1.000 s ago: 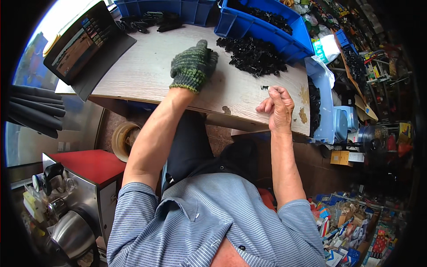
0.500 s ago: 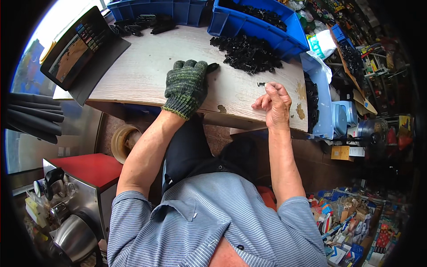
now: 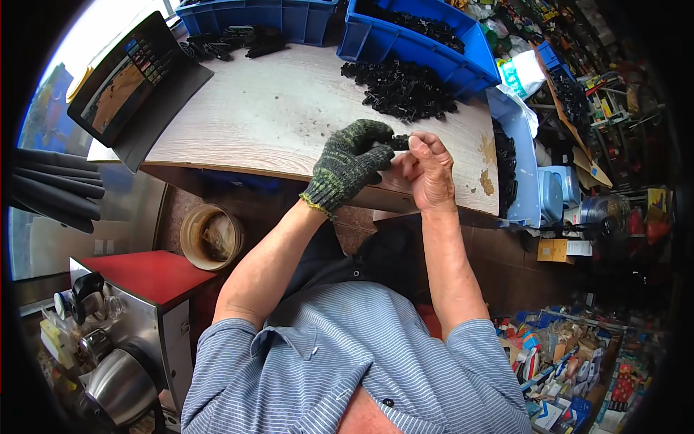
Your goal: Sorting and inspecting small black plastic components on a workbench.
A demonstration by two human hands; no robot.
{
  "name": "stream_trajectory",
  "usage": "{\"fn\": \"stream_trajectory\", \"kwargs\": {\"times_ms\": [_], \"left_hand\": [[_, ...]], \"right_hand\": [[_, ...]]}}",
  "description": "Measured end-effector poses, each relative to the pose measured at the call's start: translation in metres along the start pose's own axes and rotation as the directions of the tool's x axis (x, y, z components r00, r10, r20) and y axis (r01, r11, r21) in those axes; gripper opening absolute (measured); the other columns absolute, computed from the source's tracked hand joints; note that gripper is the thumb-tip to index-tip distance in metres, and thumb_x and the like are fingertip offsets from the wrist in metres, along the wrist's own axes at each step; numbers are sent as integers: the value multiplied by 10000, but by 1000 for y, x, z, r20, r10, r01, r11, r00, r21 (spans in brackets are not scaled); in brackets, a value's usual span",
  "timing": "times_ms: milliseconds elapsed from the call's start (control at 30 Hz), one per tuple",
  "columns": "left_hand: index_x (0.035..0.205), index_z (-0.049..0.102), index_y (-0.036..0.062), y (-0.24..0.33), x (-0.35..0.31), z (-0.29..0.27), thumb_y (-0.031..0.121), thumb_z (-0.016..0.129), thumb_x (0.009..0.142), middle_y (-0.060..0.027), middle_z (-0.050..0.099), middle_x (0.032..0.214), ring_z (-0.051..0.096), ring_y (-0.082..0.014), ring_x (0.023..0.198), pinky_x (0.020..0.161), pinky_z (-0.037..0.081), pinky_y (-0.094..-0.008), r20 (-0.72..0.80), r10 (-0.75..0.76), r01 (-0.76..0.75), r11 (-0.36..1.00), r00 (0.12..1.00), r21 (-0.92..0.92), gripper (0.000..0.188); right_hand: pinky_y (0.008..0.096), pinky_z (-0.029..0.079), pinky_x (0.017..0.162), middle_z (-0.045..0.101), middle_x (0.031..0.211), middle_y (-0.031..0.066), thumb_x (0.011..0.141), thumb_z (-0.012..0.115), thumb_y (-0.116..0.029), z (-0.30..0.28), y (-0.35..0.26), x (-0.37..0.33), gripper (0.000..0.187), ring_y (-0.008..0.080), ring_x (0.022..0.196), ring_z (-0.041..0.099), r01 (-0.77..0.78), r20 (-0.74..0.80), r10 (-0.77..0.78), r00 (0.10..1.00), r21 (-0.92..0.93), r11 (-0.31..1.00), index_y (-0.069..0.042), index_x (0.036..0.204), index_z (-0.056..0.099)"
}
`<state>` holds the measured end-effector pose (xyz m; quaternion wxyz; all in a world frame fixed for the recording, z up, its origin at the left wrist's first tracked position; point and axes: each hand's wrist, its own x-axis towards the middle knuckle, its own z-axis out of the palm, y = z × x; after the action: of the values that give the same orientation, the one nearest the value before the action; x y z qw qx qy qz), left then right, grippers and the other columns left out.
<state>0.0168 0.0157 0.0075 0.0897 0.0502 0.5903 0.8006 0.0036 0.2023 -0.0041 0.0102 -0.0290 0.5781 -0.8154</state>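
Note:
My left hand (image 3: 345, 163), in a dark green knitted glove, is closed around a black part, mostly hidden by the fingers. A small black plastic piece (image 3: 399, 142) shows between the two hands. My bare right hand (image 3: 435, 173) pinches its right end with thumb and forefinger. The hands meet just above the front of the pale wooden table (image 3: 267, 108). Behind them lies a heap of small black plastic pieces (image 3: 401, 88).
A blue crate (image 3: 463, 69) of black pieces stands behind the heap, with another blue crate (image 3: 289, 25) to its left. Longer black parts (image 3: 264, 43) lie nearby. A tablet (image 3: 123, 87) leans at the left. Right of the table sits a pale blue bin (image 3: 526, 163).
My left hand has moved right and turned toward my right hand, which has shifted slightly left. The black parts they hold, apart before, now come together between the fingers.

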Motion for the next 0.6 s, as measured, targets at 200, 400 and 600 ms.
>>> {"fn": "stream_trajectory", "kwargs": {"times_ms": [200,400,600], "left_hand": [[1201,625,45,-1,3,4,143,662,944,-39,678,1001,649,-103,809,644,565,-257,84,-26,23,999,996,31,277],[1163,625,27,0,9,3,160,687,931,-59,672,905,647,-113,717,589,552,-255,69,-89,95,993,994,-77,274],[960,652,20,5,13,9,247,715,900,-51,641,718,601,-107,583,509,481,-245,-40,-136,132,988,990,-74,244]], "right_hand": [[217,492,575,634,700,-25,862,777,-112,8,-4,-3,147,69,551,548,-45,-7,46,999,45,998,-81,990,713],[208,493,578,642,719,-25,874,765,-110,8,-3,-3,148,54,548,538,-49,-21,50,999,37,998,-67,1001,702],[200,481,554,636,707,-13,877,761,-146,11,-5,-3,167,57,524,528,-63,-60,62,996,-21,998,-70,1002,682]]}}
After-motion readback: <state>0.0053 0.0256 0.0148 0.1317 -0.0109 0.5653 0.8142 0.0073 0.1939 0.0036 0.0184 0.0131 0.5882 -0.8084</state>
